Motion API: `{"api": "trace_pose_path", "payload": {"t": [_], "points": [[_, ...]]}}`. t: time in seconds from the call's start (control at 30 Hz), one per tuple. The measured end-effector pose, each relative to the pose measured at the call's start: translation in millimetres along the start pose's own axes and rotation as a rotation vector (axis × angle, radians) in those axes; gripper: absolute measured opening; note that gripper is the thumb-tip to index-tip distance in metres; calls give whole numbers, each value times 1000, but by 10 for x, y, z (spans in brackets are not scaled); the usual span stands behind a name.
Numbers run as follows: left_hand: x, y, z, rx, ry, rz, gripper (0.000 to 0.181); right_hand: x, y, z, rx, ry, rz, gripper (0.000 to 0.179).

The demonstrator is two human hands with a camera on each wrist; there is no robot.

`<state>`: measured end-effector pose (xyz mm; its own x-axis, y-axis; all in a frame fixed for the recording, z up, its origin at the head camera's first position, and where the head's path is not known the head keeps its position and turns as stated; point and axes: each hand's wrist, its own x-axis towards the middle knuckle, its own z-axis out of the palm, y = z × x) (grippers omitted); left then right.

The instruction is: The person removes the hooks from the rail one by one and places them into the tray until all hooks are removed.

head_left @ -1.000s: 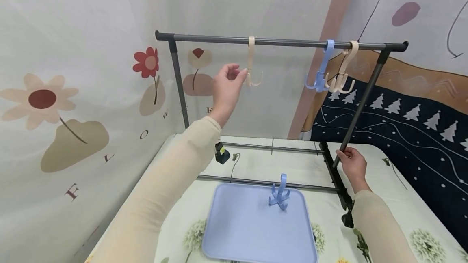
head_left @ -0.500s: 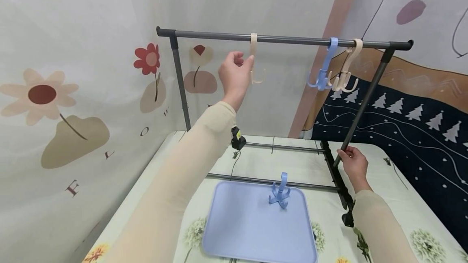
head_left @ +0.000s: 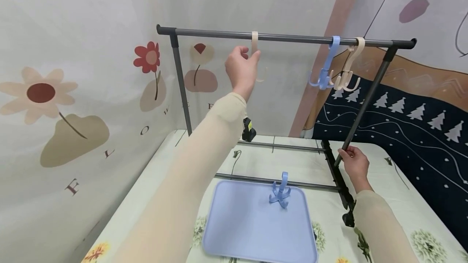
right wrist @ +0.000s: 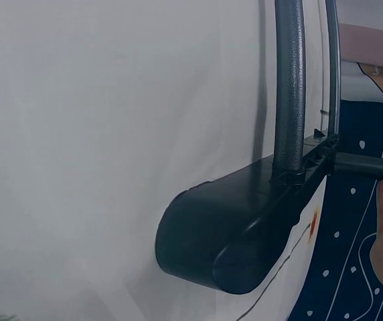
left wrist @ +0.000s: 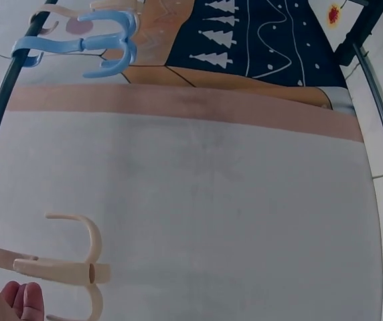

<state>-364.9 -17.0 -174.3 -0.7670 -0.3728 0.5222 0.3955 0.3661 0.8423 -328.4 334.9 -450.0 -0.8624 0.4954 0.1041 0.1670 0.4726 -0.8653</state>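
A beige multi-prong hanging hook (head_left: pixel 254 40) hangs from the top bar of a dark metal rack (head_left: pixel 285 37). My left hand (head_left: pixel 243 66) is at its stem, the thumb overlapping it and the fingers loosely bent with a gap to the thumb. In the left wrist view the hook's stem (left wrist: pixel 51 267) runs between thumb and fingers; contact there is hard to judge. My right hand (head_left: pixel 355 167) grips the rack's right upright (head_left: pixel 360 117) near its foot. A blue hook (head_left: pixel 325 68) and another beige hook (head_left: pixel 345 76) hang together at the bar's right end.
A light blue tray (head_left: pixel 256 226) lies on the flowered tablecloth in front of the rack, with a blue hook (head_left: pixel 280 192) standing near its back right corner. The rack's lower rods (head_left: pixel 285 146) cross behind the tray. Printed curtains (head_left: pixel 120 19) stand behind and at the sides.
My left hand has moved up and to the right, from the beige hook's lower prongs to its stem near the bar. The right hand keeps its grip on the upright.
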Motion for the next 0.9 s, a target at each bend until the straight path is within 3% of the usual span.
{"api": "trace_pose_path", "payload": {"t": [0.27,0.5,0.9], "points": [[14,-10,91,3,15,-14,27,7,2,4,4,8,2,40],[34,-65,153,50,48,10,24,33,20,14,6,3,6,40],[40,-98,220,77,47,19,19,55,26,18,6,10,13,43]]}}
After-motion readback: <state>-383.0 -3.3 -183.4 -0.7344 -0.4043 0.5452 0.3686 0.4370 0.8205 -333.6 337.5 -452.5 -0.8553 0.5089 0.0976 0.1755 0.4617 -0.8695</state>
